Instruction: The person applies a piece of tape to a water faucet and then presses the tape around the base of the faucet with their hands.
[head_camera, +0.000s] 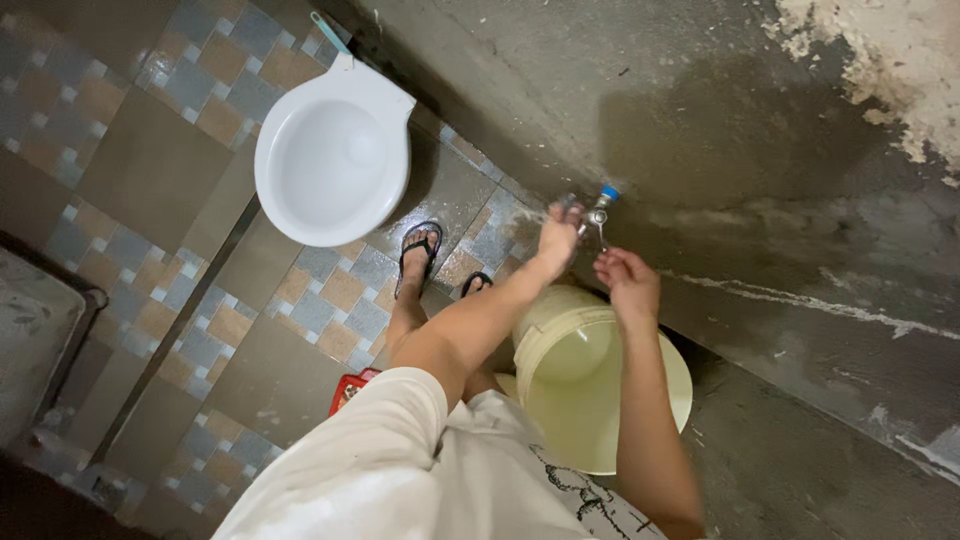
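Observation:
A metal tap (598, 212) with a blue cap sticks out of the grey concrete wall. My left hand (556, 238) reaches up to it, fingers closed on its left side, with a little water spraying beside them. My right hand (628, 282) hangs just below and right of the spout, fingers loosely curled and holding nothing. Under both hands stands a cream plastic bucket (560, 340) with water in it. My feet in black flip-flops (418, 252) rest on the wet tiles.
A white toilet bowl (330, 155) sits on the patterned tile floor at the upper left. A red item (350, 392) lies by my leg. The concrete wall (760, 150) is damp, with peeling plaster at the top right. A dark metal frame (70, 330) is at the left.

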